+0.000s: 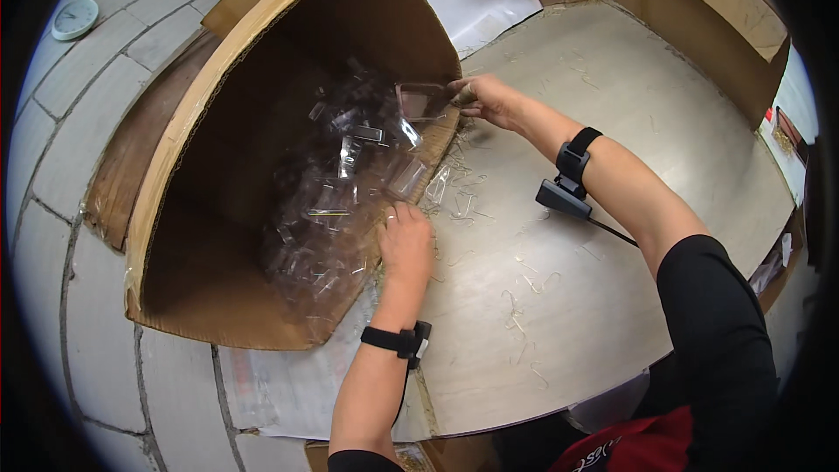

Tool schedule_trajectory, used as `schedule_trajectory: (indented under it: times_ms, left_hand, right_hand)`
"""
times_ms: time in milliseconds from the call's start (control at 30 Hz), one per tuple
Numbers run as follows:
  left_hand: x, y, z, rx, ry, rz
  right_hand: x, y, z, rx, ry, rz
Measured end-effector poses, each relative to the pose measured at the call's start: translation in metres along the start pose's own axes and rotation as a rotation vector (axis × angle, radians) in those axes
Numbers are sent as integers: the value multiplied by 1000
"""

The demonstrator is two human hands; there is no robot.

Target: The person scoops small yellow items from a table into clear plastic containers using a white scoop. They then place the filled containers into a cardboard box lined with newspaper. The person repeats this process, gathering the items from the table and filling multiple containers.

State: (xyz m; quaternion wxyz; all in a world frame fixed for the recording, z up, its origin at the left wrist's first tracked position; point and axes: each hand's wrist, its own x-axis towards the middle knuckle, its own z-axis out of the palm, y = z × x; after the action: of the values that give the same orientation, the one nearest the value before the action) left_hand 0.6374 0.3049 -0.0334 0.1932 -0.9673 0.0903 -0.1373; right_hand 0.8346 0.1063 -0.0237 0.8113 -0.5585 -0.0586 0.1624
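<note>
A large cardboard box lies on its side with its mouth toward me. Inside is a heap of clear plastic pieces, some shaped like small cases. My left hand rests at the box's lower lip, fingers bent by the nearest pieces; what its fingertips grip is hard to make out. Farther off, my right hand is at the far end of that lip, thumb and fingers drawn together. Right beside its fingertips is a clear rectangular case; whether they hold it I cannot tell.
A pale work surface spreads to the right, with thin bent wire hooks scattered over it. Cardboard walls border its far right side. A white sheet lies at the back. A round clock is at the upper left.
</note>
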Motion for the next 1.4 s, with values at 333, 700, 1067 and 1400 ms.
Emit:
schedule_trajectory:
  times_ms: [333, 700, 1067, 1400]
  left_hand:
    - [31, -5, -4, 151, -170, 52]
    - [44, -32, -9, 155, 83, 52]
    - [52, -45, -13, 114, 45, -58]
    - [41, -42, -17, 111, -81, 32]
  right_hand:
    - [16, 12, -15, 130, 58, 34]
    - [6, 30, -21, -1374, -61, -375]
    - [-8, 53, 43, -1758, -449, -327]
    - [-104, 91, 127, -1609, -1016, -618]
